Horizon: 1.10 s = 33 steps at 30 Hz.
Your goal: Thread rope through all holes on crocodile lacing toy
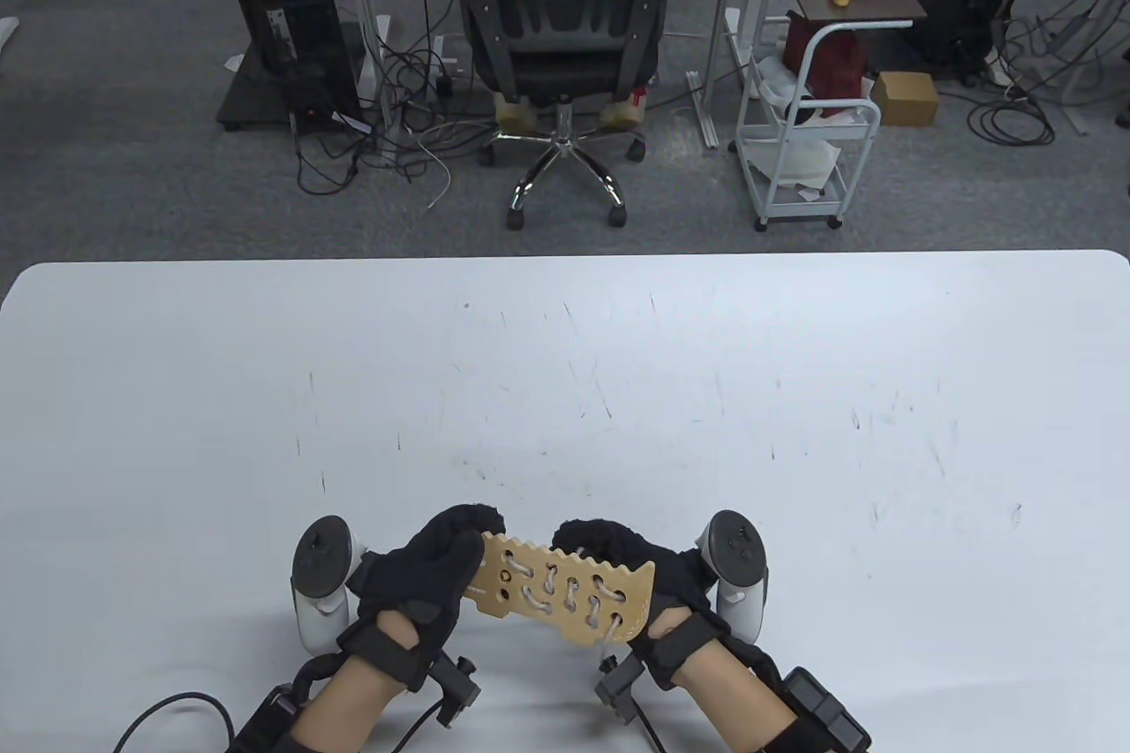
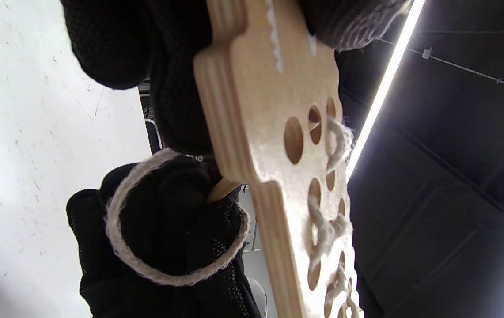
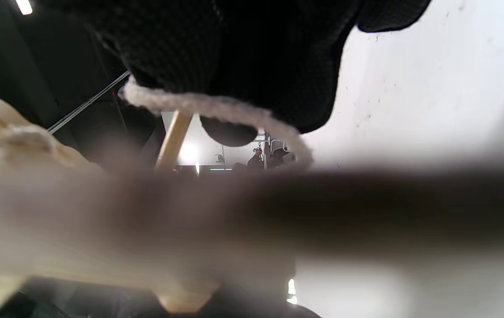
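1. The crocodile board (image 1: 565, 592) is held up off the table (image 1: 565, 365), near its front edge, between both hands.
2. Our left hand (image 1: 424, 581) grips the left end, fingers wrapped over the edge. Our right hand (image 1: 658, 581) grips the right end; in the left wrist view its fingers (image 2: 163, 238) seem to pinch a wooden needle tip (image 2: 223, 190) behind the board, with a loop of rope (image 2: 121, 247) draped over the glove.
3. Most holes towards the right already carry rope. At least one hole (image 2: 293, 140) near the left end looks unlaced, so we judge the lacing far along and the last holes in hand.
4. Next move, as we judge it: steer the needle into an open hole and draw the slack loop through. The left hand must hold the board firm meanwhile.
5. The right wrist view is mostly blurred; it adds only rope and needle.
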{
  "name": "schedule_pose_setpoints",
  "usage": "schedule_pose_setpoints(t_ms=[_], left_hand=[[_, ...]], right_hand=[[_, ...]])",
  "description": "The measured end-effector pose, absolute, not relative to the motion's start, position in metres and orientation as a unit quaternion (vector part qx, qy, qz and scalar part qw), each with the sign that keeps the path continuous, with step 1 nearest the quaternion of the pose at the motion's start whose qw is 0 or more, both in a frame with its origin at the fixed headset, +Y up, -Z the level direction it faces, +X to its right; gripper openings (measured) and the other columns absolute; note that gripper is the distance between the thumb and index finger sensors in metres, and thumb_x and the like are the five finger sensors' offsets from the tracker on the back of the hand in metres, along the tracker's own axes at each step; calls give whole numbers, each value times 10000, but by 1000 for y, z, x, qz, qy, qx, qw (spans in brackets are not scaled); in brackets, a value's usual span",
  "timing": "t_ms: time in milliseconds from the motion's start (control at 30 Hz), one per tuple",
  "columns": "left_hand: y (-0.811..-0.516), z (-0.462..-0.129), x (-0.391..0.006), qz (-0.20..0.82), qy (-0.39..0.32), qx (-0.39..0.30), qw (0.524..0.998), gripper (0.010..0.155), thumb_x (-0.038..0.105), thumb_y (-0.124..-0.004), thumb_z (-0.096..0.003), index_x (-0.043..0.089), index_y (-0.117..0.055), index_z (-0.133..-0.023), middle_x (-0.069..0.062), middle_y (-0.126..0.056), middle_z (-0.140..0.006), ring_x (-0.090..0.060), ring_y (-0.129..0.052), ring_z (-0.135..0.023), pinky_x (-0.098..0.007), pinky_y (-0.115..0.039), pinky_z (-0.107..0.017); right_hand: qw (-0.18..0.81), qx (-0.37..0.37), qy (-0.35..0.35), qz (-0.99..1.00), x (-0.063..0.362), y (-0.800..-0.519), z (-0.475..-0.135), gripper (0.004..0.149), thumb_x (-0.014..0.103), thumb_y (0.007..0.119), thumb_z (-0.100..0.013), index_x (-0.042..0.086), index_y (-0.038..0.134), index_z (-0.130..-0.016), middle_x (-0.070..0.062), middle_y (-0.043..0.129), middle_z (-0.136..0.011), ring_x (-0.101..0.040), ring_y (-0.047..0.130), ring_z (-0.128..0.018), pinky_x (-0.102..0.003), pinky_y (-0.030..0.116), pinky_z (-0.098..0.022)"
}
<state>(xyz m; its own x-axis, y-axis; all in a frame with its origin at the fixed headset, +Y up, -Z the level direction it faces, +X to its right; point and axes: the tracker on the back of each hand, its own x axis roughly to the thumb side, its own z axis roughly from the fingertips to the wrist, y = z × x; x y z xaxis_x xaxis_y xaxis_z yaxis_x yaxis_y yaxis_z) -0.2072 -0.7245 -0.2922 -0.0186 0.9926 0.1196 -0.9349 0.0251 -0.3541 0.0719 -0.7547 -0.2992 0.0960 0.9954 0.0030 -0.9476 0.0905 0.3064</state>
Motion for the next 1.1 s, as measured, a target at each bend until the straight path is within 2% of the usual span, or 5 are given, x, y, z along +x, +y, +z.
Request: schedule_pose_setpoints(t_ms=[267, 567, 1100], left_hand=[[-725, -292, -207, 697, -166, -88, 692, 507, 448, -708, -438, 258, -746, -906, 3, -952, -703, -178, -1065, -496, -450, -815, -569], [-732, -294, -205, 695, -157, -95, 695, 503, 452, -721, -436, 268, -759, -902, 14, -964, -696, -175, -1069, -487, -444, -816, -567], [-731, -296, -202, 590, -172, -52, 787, 537, 522, -752, -414, 288, -822, -892, -4, -1029, -646, -212, -1085, -449, -455, -819, -554]], right_hand=[[663, 145, 60, 732, 70, -747, -297, 371, 235, 892, -419, 238, 897, -790, -82, 913, -771, -352, 867, -703, -643, 513, -634], [663, 160, 55, 729, 63, -744, -293, 379, 230, 902, -412, 215, 904, -791, -89, 949, -749, -348, 918, -667, -650, 547, -622], [708, 157, 97, 682, 59, -746, -290, 398, 223, 888, -420, 173, 890, -815, -108, 960, -756, -357, 931, -663, -655, 564, -609]])
